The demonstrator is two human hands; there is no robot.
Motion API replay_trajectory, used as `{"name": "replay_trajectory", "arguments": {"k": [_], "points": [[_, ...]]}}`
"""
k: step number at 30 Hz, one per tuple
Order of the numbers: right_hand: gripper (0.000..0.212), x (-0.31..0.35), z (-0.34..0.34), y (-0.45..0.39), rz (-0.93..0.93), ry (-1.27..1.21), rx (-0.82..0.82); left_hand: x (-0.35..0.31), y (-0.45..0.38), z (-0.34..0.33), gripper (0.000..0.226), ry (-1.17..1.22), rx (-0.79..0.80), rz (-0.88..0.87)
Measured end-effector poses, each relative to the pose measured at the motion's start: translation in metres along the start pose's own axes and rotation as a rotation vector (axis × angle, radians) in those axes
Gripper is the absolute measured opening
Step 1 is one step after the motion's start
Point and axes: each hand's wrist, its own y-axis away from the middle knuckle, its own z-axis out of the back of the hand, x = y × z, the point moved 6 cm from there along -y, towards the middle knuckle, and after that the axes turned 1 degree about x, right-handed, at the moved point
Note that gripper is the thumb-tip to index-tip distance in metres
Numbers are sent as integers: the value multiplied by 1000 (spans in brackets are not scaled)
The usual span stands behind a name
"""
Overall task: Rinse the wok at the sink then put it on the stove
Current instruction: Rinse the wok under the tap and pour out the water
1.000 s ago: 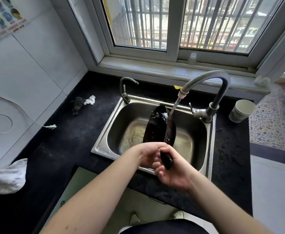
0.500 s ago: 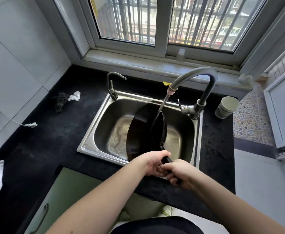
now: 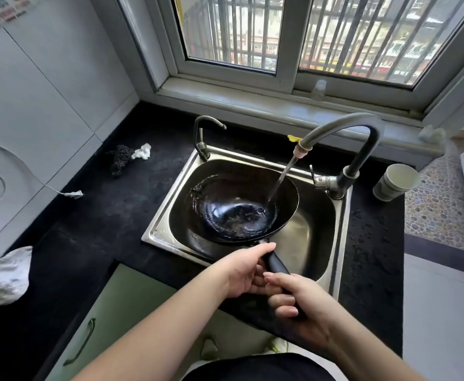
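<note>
In the head view, the round black metal wok (image 3: 233, 204) sits bowl-up over the stainless steel sink basin (image 3: 308, 235), and the stream from the tall curved grey faucet (image 3: 363, 138) strikes its inner right wall, where water already pools. Both hands are wrapped around the wok's black handle (image 3: 276, 264): the left hand (image 3: 243, 270) curls round it nearer the bowl, the right hand (image 3: 297, 301) grips the end closer to the person's body.

The likely trouble is weight. As the bowl fills, the load sits well out from the hands and the wet handle could twist, tipping water over the sink's front rim onto the dark stone table (image 3: 87, 243) or down the green cabinet door (image 3: 120, 312) (feet show just below it). Lifting out too steeply could knock the wok's far rim against the faucet spout, which hangs just above it, or against the small second tap (image 3: 202, 138) at the back left corner.

Room looks tight to the right, where the faucet base and a pale paper cup (image 3: 396, 182) stand near the basin. The left stretch of table offers wider clearance, holding only a dark scouring pad (image 3: 119, 160) and a white cloth (image 3: 5, 273) near its edge. No stove is in view.
</note>
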Motion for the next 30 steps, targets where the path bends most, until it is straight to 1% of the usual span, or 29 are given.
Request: {"name": "replay_trajectory", "arguments": {"k": [2, 5, 8, 11, 15, 18, 21, 25, 27, 30], "points": [[15, -9, -4, -1, 5, -95, -8, 5, 0, 1, 41, 90, 19, 6], [25, -13, -10, -1, 17, -157, -41, 8, 2, -1, 43, 178, 16, 19], [28, -9, -16, 3, 22, -209, -50, 11, -2, -3, 62, 138, 43, 73], [34, -7, -17, 4, 25, -282, -59, 16, -5, -4, 63, 100, 63, 144], [30, -10, -14, -4, 10, -387, -44, 22, -19, 2, 66, 55, 37, 198], [29, -12, -11, -16, 5, -444, -52, 20, -28, 4, 69, -6, 58, 220], [27, -16, -13, -28, 5, -517, -49, 18, -32, 12, 59, -94, 44, 207], [26, -21, -15, -41, 7, -602, -39, 16, -39, 21, 58, -175, 19, 257], [25, -20, -15, -47, 14, -639, -37, 16, -45, 27, 63, -211, 18, 292], [24, -23, -14, -60, 12, -638, -68, 15, -59, 41, 79, -268, -49, 292]]}}
